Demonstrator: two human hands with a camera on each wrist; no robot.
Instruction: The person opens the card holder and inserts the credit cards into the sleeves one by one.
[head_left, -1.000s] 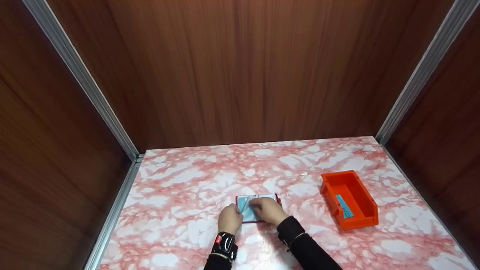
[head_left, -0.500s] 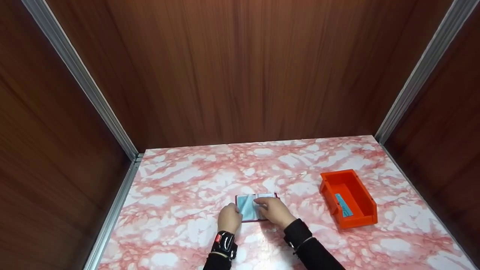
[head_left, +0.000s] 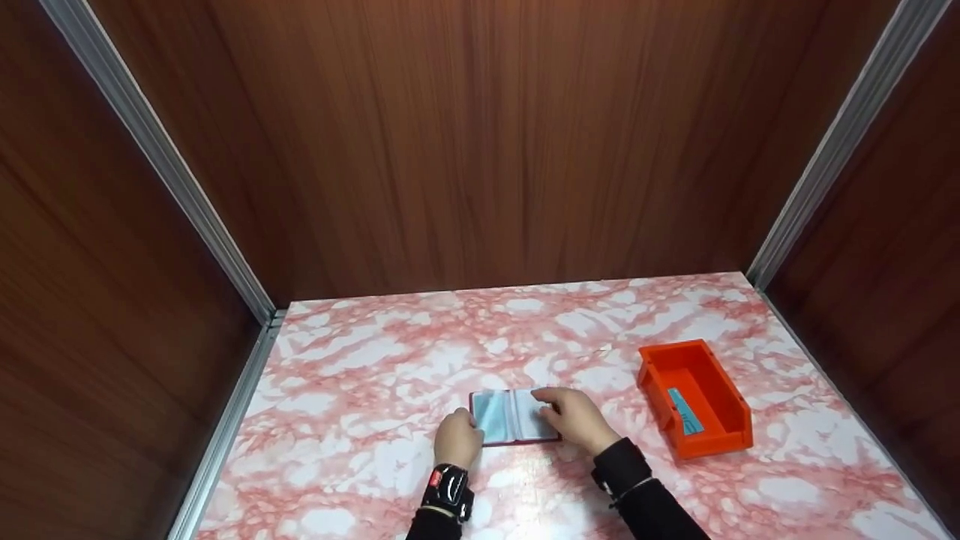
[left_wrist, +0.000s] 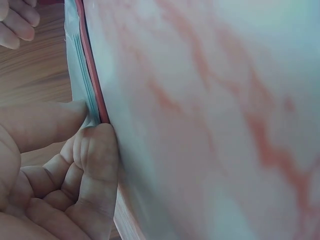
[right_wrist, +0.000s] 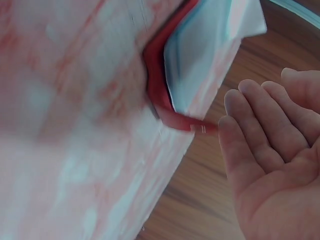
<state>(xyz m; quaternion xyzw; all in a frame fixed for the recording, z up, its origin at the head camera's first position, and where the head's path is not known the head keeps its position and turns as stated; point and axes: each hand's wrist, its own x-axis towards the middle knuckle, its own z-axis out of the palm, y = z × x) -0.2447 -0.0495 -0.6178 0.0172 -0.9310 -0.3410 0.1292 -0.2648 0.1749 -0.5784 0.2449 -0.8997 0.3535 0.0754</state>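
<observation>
A small card holder (head_left: 495,420) with a red cover and clear bluish sleeves lies spread on the table. My left hand (head_left: 457,440) pinches its near left edge; in the left wrist view, the thumb (left_wrist: 45,122) is on the sleeves and a curled forefinger is at the red cover (left_wrist: 94,70). Over the right-hand page hovers my right hand (head_left: 577,420), fingers loosely bent and holding nothing. From the right wrist view, a red strap (right_wrist: 187,122) sticks out towards its little finger; whether they touch I cannot tell.
An orange bin (head_left: 697,397) stands to the right on the pink-and-white marbled table (head_left: 390,360), with a light-blue strip (head_left: 685,411) inside. Brown wood-grain panels (head_left: 480,150) and metal rails (head_left: 832,142) enclose the table at the back and sides.
My right hand has moved right across the card holder, and a sleeve that was lifted mid-turn now lies over on the right side. The left hand keeps its place on the edge.
</observation>
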